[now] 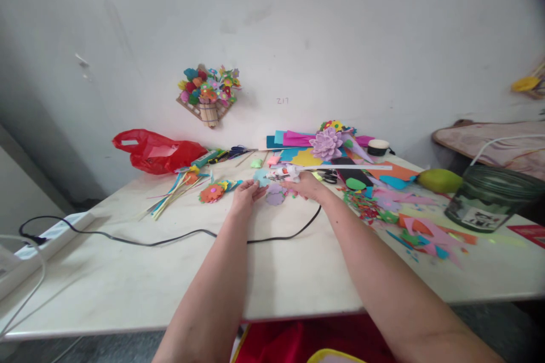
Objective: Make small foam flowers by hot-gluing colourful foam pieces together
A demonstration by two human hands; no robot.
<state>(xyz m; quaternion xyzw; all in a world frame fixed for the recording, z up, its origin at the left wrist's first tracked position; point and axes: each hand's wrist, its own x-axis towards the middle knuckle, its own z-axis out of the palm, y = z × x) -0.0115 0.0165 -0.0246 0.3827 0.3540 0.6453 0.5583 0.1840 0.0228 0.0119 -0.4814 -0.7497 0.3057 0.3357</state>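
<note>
In my right hand is a white hot glue gun, its nozzle pointing left and a long glue stick sticking out behind it. The nozzle is over or against a light blue foam flower; contact is too small to make out. My left hand has its fingers closed at the lower left edge of that flower. A lilac foam flower lies on the table just below the glue gun. Left of my left hand rests an orange layered foam flower.
A black cord crosses the white table from a power strip. At the left are a red plastic bag and thin sticks. Foam scraps and a green glass jar stand on the right.
</note>
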